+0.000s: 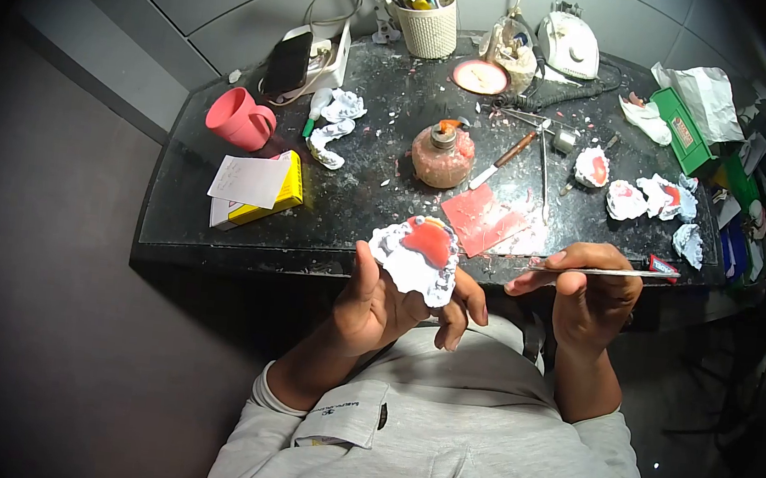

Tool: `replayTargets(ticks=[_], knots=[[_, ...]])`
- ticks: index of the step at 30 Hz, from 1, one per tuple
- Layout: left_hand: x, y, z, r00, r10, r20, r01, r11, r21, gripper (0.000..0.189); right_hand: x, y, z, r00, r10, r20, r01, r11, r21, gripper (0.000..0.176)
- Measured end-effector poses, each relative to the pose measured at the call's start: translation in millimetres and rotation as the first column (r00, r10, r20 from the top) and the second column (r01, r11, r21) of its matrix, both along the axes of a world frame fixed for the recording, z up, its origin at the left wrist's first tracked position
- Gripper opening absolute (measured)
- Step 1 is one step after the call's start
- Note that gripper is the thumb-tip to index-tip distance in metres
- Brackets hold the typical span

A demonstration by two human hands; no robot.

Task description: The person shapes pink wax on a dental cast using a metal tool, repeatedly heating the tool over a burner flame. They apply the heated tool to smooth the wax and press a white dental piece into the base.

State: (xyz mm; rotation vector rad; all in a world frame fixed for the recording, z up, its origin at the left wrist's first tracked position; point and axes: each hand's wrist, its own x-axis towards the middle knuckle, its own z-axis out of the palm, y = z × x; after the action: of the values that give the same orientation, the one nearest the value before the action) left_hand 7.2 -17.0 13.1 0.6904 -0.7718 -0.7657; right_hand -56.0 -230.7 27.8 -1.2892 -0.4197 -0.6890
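Observation:
My left hand [386,302] holds a white plaster dental cast [417,253] topped with a layer of red wax, lifted in front of my chest at the near edge of the black worktop [359,200]. My right hand [586,286] grips a thin metal wax instrument [615,272] that lies level, its tip pointing left toward the cast and stopping a little short of it. A red wax sheet [484,219] lies on the worktop just beyond the cast.
A spirit lamp [442,153], a wax knife [504,157], several more plaster casts [645,195], a pink mug [240,119], a yellow box with paper [258,192], a phone [287,62], a white pot of tools [429,24] and green boxes [684,130] crowd the worktop.

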Motion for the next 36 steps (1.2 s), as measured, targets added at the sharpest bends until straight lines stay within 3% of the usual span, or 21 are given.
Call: replayTargets(ticks=[6,8,17,24,27,29,33,36], knots=[[1,-2,1,0.999,0.036,0.005,-0.036,0.998,0.049,0.091,-1,0,1,0.999,-0.034,-0.031,0.034,0.999,-0.002,0.027],[1,-1,0,0.994,0.050,-0.095,-0.045,0.998,0.051,0.090,-1,-2,-1,0.998,0.062,0.006,-0.063,0.992,0.111,0.015],[7,2,7,0.915,-0.006,-0.404,0.008,1.000,0.004,0.090,0,2,3,0.997,-0.048,-0.053,0.049,0.999,0.011,0.013],[9,3,5,0.909,-0.015,-0.415,0.029,0.999,0.028,0.086,1,0,2,0.998,-0.058,-0.041,0.057,0.998,-0.007,0.009],[8,3,6,0.917,0.017,-0.398,-0.003,0.999,0.035,0.088,1,-1,2,1.000,0.019,-0.019,-0.018,0.999,0.051,0.008],[8,3,4,0.917,-0.007,-0.399,0.013,1.000,0.012,0.088,1,1,3,0.996,-0.077,-0.037,0.076,0.997,-0.012,0.008],[9,3,0,0.937,0.005,-0.350,0.000,1.000,0.013,0.087,0,-1,4,0.996,-0.074,-0.054,0.072,0.997,-0.023,0.008],[11,2,1,0.943,-0.011,-0.334,0.006,1.000,-0.016,0.083,-1,-3,2,0.999,-0.011,-0.044,0.014,0.997,0.069,0.010]])
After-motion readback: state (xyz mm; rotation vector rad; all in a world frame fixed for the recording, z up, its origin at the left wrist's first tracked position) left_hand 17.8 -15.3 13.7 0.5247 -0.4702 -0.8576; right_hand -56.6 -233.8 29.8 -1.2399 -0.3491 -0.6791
